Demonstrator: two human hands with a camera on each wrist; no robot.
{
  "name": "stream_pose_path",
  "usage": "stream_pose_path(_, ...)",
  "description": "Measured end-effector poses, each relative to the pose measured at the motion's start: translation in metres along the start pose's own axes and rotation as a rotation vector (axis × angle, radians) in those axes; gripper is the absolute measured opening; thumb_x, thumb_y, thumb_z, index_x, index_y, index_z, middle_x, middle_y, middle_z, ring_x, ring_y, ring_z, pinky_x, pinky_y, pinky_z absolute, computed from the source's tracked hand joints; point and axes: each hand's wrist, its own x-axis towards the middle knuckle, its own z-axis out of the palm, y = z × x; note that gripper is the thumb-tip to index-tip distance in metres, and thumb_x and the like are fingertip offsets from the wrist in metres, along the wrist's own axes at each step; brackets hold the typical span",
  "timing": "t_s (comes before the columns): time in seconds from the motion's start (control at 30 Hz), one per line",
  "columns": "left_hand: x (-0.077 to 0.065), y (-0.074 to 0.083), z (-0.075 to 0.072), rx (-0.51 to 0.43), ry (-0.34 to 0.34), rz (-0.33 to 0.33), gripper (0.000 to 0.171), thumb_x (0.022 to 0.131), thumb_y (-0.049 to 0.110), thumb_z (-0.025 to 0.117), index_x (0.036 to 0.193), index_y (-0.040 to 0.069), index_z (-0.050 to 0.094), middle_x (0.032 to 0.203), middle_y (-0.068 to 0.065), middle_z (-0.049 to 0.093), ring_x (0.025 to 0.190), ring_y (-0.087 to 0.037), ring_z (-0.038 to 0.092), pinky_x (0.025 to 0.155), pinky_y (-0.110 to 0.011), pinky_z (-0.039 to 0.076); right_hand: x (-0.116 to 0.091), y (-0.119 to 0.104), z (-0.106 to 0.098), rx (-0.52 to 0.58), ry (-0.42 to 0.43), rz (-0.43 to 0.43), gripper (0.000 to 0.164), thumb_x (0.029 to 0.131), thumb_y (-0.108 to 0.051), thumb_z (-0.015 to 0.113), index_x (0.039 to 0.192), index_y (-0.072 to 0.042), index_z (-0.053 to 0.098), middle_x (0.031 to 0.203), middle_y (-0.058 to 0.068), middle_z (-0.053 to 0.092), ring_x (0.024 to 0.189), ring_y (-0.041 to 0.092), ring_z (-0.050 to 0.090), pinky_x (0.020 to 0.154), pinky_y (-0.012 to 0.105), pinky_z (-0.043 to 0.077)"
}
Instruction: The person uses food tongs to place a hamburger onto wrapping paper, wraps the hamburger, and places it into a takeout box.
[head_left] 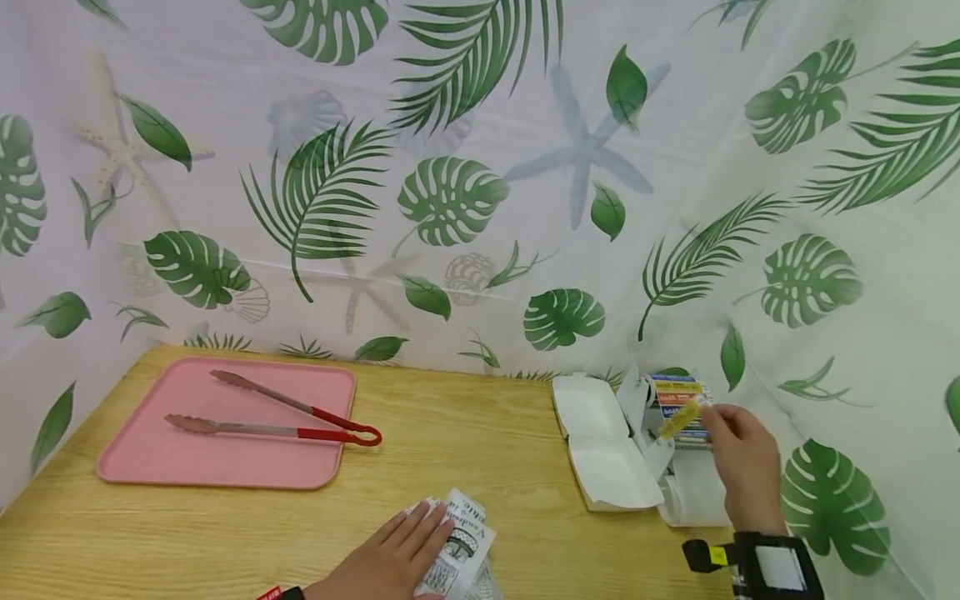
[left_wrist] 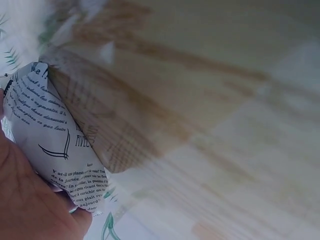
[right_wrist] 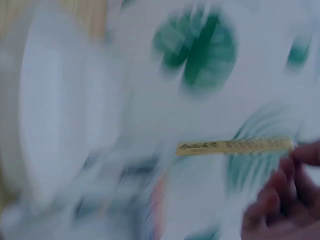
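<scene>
My right hand [head_left: 746,462] pinches one end of a thin yellow strip [head_left: 680,419] with printing on it. The strip [right_wrist: 235,145] sticks out from the fingertips in the right wrist view. It is held over an opened white paper box [head_left: 611,450], in which lie flat printed pieces [head_left: 678,396] in yellow, red and blue. On the table at the front, my left hand [head_left: 397,550] rests with fingers extended on a newsprint-patterned paper wrapper [head_left: 468,537]. The wrapper [left_wrist: 55,135] looks folded or crumpled in the left wrist view; what it may contain is hidden.
Red-handled tongs [head_left: 300,408] lie spread on a pink tray [head_left: 247,467] at the left, their handle end past its rim. Behind the wooden table [head_left: 465,417] hangs a leaf-patterned sheet [head_left: 465,283], which also runs down the right side beside the box.
</scene>
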Motion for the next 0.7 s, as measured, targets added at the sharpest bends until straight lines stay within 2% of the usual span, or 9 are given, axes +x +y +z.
stream_pose_path(0.03, -0.001, 0.0, -0.001, 0.018, 0.01, 0.009, 0.073, 0.107, 0.058, 0.025, 0.157, 0.005, 0.034, 0.162, -0.013, 0.035, 0.147, -0.03, 0.037, 0.118, -0.033, 0.027, -0.018, -0.014, 0.008, 0.011, -0.102, -0.071, 0.048, 0.102, -0.045, 0.058, 0.126, -0.004, 0.062, 0.097, -0.001, 0.06, 0.086, 0.015, 0.054, 0.071, 0.029, 0.046)
stream_pose_path(0.13, 0.0, 0.002, -0.003, 0.071, 0.035, 0.029, 0.072, 0.107, 0.057, 0.028, 0.155, 0.004, 0.038, 0.159, -0.013, 0.039, 0.145, -0.031, 0.04, 0.112, -0.04, 0.036, -0.067, -0.041, 0.036, 0.095, -0.515, -0.274, 0.037, 0.103, -0.033, 0.061, 0.114, 0.002, 0.062, 0.088, 0.001, 0.057, 0.078, 0.014, 0.052, 0.067, 0.027, 0.046)
stream_pose_path(0.17, 0.0, 0.002, -0.004, 0.062, 0.031, 0.032, 0.072, 0.107, 0.057, 0.029, 0.154, 0.003, 0.039, 0.159, -0.013, 0.04, 0.145, -0.031, 0.04, 0.112, -0.041, 0.038, -0.08, -0.044, 0.048, 0.134, -0.661, -0.297, 0.033, 0.103, -0.029, 0.061, 0.111, 0.003, 0.062, 0.086, 0.001, 0.056, 0.076, 0.013, 0.052, 0.066, 0.026, 0.046)
stream_pose_path(0.23, 0.002, 0.003, -0.007, 0.002, 0.0, 0.025, 0.072, 0.107, 0.057, 0.029, 0.155, 0.003, 0.037, 0.16, -0.013, 0.038, 0.146, -0.032, 0.038, 0.112, -0.044, 0.038, -0.099, -0.045, 0.071, 0.171, -0.896, -0.281, 0.028, 0.103, -0.025, 0.061, 0.106, 0.002, 0.063, 0.081, -0.001, 0.053, 0.072, 0.011, 0.049, 0.064, 0.026, 0.043)
stream_pose_path(0.3, 0.003, 0.002, -0.011, -0.074, -0.047, 0.008, 0.073, 0.107, 0.057, 0.028, 0.157, 0.004, 0.034, 0.162, -0.013, 0.035, 0.148, -0.033, 0.035, 0.114, -0.046, 0.036, -0.11, -0.04, 0.095, 0.154, -1.039, -0.24, 0.025, 0.103, -0.026, 0.061, 0.101, -0.001, 0.064, 0.076, -0.002, 0.05, 0.068, 0.011, 0.047, 0.062, 0.025, 0.04)
stream_pose_path(0.4, 0.006, 0.002, -0.015, -0.154, -0.095, -0.012, 0.074, 0.107, 0.057, 0.027, 0.158, 0.004, 0.031, 0.163, -0.013, 0.032, 0.15, -0.033, 0.031, 0.116, -0.048, 0.033, -0.114, -0.027, 0.123, 0.072, -1.096, -0.174, 0.024, 0.103, -0.029, 0.061, 0.098, -0.006, 0.066, 0.072, -0.003, 0.048, 0.065, 0.013, 0.043, 0.059, 0.025, 0.036)
stream_pose_path(0.57, 0.005, 0.002, -0.014, -0.136, -0.095, -0.006, 0.074, 0.107, 0.058, 0.025, 0.158, 0.004, 0.032, 0.163, -0.013, 0.033, 0.149, -0.033, 0.032, 0.115, -0.047, 0.035, -0.108, -0.012, 0.146, -0.035, -1.019, -0.216, 0.024, 0.102, -0.032, 0.062, 0.098, -0.009, 0.067, 0.072, -0.002, 0.051, 0.065, 0.015, 0.044, 0.057, 0.026, 0.035)
stream_pose_path(0.7, 0.002, 0.001, -0.014, -0.111, -0.089, -0.006, 0.075, 0.107, 0.058, 0.024, 0.158, 0.005, 0.032, 0.162, -0.013, 0.034, 0.149, -0.032, 0.033, 0.115, -0.046, 0.035, -0.105, -0.009, 0.156, -0.039, -0.963, -0.239, 0.026, 0.101, -0.034, 0.063, 0.099, -0.009, 0.067, 0.075, -0.001, 0.053, 0.068, 0.014, 0.047, 0.059, 0.027, 0.037)
